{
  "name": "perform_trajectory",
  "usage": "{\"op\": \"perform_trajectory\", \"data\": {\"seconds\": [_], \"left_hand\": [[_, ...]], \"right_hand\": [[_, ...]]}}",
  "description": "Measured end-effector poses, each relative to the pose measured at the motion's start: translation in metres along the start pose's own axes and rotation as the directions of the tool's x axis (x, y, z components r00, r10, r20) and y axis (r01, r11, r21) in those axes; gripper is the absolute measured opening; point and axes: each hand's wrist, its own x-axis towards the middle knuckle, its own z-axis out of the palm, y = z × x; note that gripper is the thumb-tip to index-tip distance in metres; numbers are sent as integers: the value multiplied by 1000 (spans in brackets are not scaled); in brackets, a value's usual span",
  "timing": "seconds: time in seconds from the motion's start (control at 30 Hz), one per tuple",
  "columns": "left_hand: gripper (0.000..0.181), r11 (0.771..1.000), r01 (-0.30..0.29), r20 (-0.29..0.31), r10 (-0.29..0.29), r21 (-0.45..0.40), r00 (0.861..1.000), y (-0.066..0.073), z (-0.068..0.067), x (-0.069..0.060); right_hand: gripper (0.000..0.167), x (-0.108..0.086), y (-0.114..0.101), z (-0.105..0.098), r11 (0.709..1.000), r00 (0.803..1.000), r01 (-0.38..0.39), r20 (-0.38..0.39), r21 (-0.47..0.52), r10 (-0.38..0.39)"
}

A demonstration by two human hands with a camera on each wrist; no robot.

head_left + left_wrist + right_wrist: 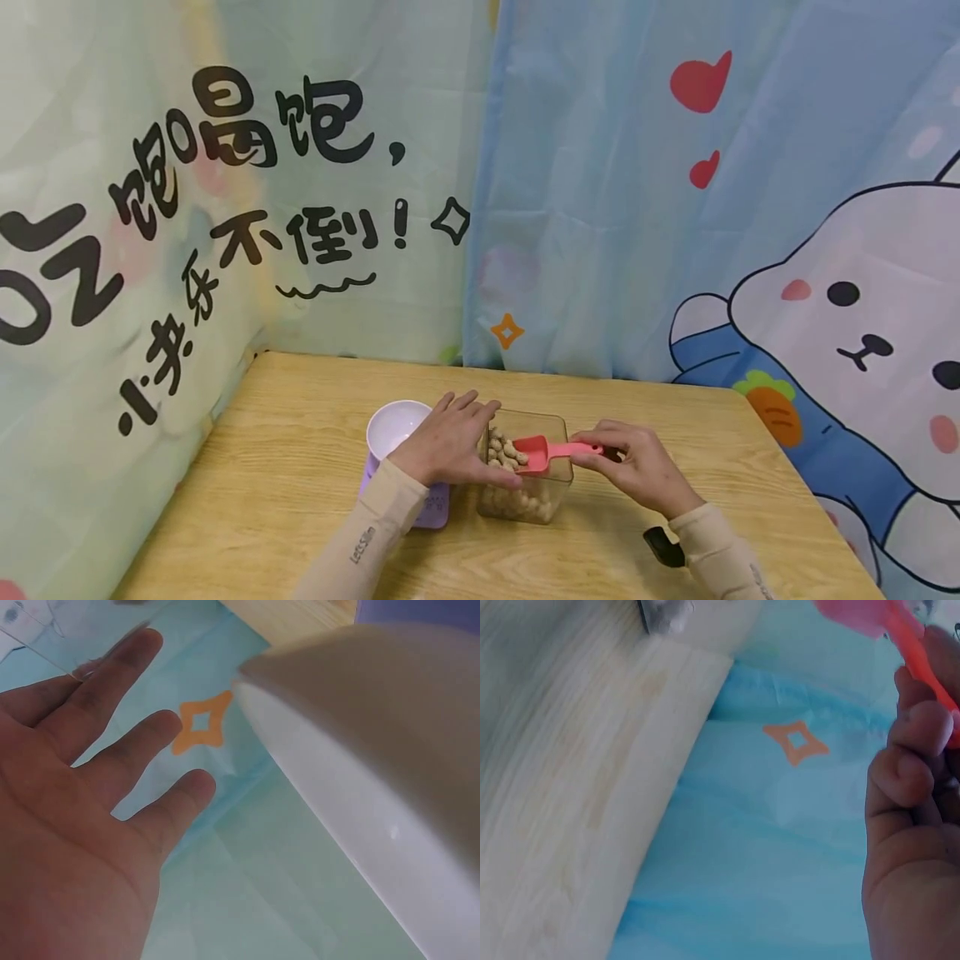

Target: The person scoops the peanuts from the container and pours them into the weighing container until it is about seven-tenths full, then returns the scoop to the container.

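Note:
A clear square container holds peanuts. The right hand pinches the handle of a pink scoop, whose head lies over the container's opening beside the peanuts. In the right wrist view the fingers of the right hand curl round the scoop's handle. The left hand rests with spread fingers at the container's left side, its thumb across the near left part. In the left wrist view the left hand has extended fingers, with the clear wall near the fingertips.
A white bowl sits on a purple scale left of the container, partly behind the left hand; the bowl looms large in the left wrist view. A black object lies by the right wrist. Printed curtains stand behind the wooden table.

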Motion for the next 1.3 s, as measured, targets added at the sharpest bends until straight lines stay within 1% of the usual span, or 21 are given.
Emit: {"op": "perform_trajectory", "data": {"seconds": [0.1, 0.27, 0.43, 0.5, 0.6, 0.8, 0.93, 1.07, 1.13, 1.2, 1.3], "left_hand": [[113, 1000, 5, 3, -5, 3, 1000, 0, 0, -2], [113, 1000, 4, 6, -4, 5, 1000, 0, 0, -4], [114, 1000, 11, 10, -11, 2, 1000, 1, 1, -3], [114, 1000, 14, 11, -14, 5, 1000, 2, 1, -3], [115, 1000, 16, 13, -16, 7, 1000, 2, 0, -4], [119, 1000, 22, 17, -22, 7, 1000, 2, 0, -6], [124, 999, 39, -8, -40, -13, 999, -5, -4, -14], [125, 996, 76, -59, -78, -39, 995, -18, -17, -28], [126, 993, 112, -85, -115, -45, 990, -27, -24, -37], [126, 987, 153, -112, -158, -51, 981, -38, -28, -46], [126, 977, 202, -140, -210, -67, 968, -54, -30, -60]], "right_hand": [[17, -2, 0, 5, 1000, 1000, -25, -14, 15, 25], [18, -10, -1, 10, 998, 996, -53, -75, 33, 56], [19, -21, 2, 14, 985, 980, -137, -128, 107, 150], [20, -25, 4, 16, 977, 973, -169, -135, 129, 186], [21, -30, 4, 16, 973, 968, -193, -140, 130, 211], [22, -32, 3, 14, 974, 968, -205, -125, 99, 216], [22, -32, 4, 15, 973, 968, -205, -123, 105, 217], [23, -34, 7, 18, 971, 967, -190, -145, 142, 211], [23, -35, 9, 19, 969, 967, -180, -153, 167, 206], [23, -36, 11, 19, 967, 966, -174, -159, 185, 204], [24, -37, 12, 18, 964, 965, -169, -166, 206, 205]]}}
